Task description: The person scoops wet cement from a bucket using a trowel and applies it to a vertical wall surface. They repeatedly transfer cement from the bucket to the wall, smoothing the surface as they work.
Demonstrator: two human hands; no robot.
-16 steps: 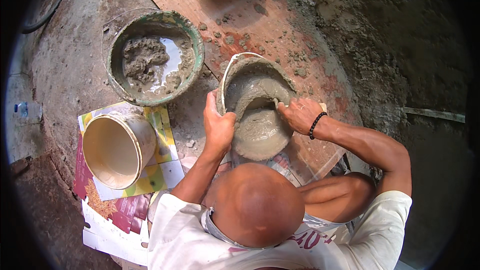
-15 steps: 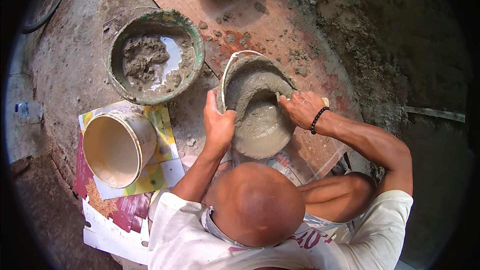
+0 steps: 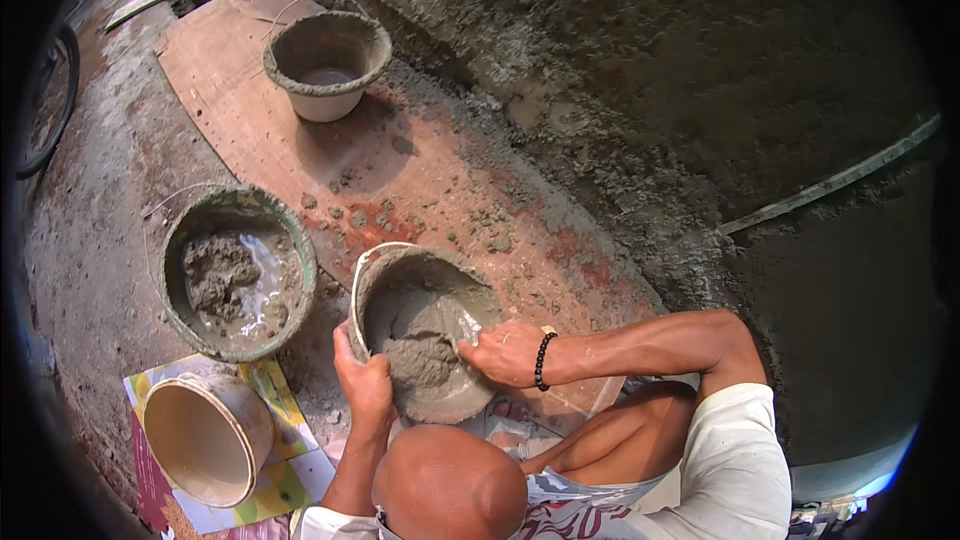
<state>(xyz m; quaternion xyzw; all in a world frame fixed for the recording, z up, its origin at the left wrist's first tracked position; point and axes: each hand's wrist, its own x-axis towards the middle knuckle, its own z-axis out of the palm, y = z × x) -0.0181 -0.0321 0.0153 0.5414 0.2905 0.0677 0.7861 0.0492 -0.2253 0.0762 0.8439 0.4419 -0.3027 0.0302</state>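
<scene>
A bucket [image 3: 450, 275] smeared with grey mortar is tilted in front of me, its pale bail handle [image 3: 360, 275] resting along the left side. My left hand [image 3: 364, 385] is closed on its left rim, thumb over the edge. Inside lies wet mortar [image 3: 420, 358], heaped on the near side. My right hand [image 3: 505, 353] is at the right rim, fingers wrapped round the handle of a trowel [image 3: 468, 326]. The trowel's wet blade reaches into the bucket and is only partly visible; my fist hides most of the grip.
To the left stands a green-rimmed bucket [image 3: 306, 260] holding mortar and water. Nearer is a white bucket [image 3: 258, 420] with cloudy liquid, on printed cardboard [image 3: 300, 480]. A mortar-crusted bucket [image 3: 328, 105] stands farther off on a plywood sheet [image 3: 230, 50] scattered with crumbs. Wet cement ground [image 3: 800, 70] lies right.
The view has shifted, bringing the far bucket fully into sight. Inside the held bucket, the curved ridge of mortar has become a heap near me. Both hands keep their grips.
</scene>
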